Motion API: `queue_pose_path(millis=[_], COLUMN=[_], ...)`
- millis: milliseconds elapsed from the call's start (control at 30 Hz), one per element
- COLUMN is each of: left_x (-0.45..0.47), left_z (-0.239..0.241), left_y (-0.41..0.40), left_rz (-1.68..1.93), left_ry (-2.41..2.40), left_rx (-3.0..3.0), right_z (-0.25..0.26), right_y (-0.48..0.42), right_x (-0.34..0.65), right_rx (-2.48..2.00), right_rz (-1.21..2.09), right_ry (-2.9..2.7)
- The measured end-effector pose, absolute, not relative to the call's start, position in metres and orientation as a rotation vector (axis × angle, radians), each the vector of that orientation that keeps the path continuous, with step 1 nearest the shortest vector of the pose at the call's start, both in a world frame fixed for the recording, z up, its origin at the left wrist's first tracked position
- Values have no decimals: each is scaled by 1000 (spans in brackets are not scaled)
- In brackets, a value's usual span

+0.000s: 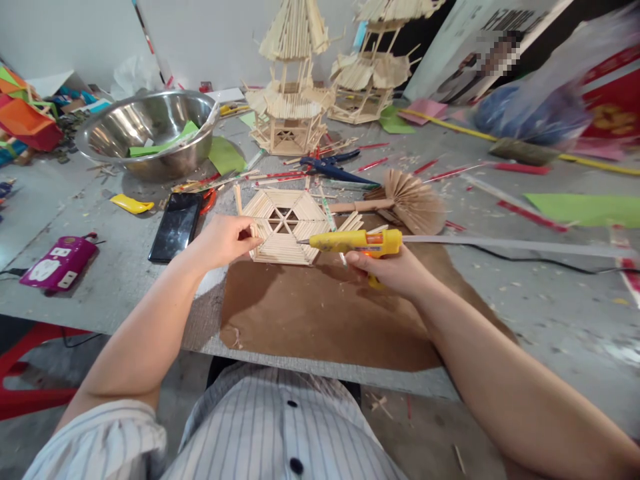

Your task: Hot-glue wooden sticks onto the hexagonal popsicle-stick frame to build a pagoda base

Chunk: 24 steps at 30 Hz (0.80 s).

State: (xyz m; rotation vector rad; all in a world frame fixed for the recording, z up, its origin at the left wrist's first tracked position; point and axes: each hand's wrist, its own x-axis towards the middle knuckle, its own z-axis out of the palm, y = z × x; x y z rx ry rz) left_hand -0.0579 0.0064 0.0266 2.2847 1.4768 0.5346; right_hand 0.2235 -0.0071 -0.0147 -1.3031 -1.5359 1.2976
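Note:
A hexagonal panel of pale wooden sticks (295, 252), with a spoked opening at its centre, lies over the far edge of a brown board (320, 313). My left hand (227, 239) pinches the panel's left edge between thumb and fingers, where a short stick stands up. In my right hand (387, 267) is a yellow hot glue gun (350, 243), its nozzle pointing left over the panel's right part. A long white glue stick (480, 241) sticks out of the gun's back. Whether the nozzle touches the wood I cannot tell.
Two stick pagodas (295, 100) stand at the back. Left are a steel bowl (150, 163), a black phone (174, 228) and a purple power socket (59, 263). Beyond the panel lie blue-handled pliers (333, 167) and a folded paper fan (413, 203). A black cord (540, 261) trails right.

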Motion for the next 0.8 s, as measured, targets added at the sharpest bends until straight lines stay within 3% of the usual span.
queue_pose_path(millis=[800], left_x=[-59], left_z=[31], left_y=[6], left_rz=[495], left_ry=[1474], left_rx=[2216], right_z=[-12], right_y=[-1], right_x=[232], right_rx=[-1147], right_rz=[1380], right_ry=[-1269])
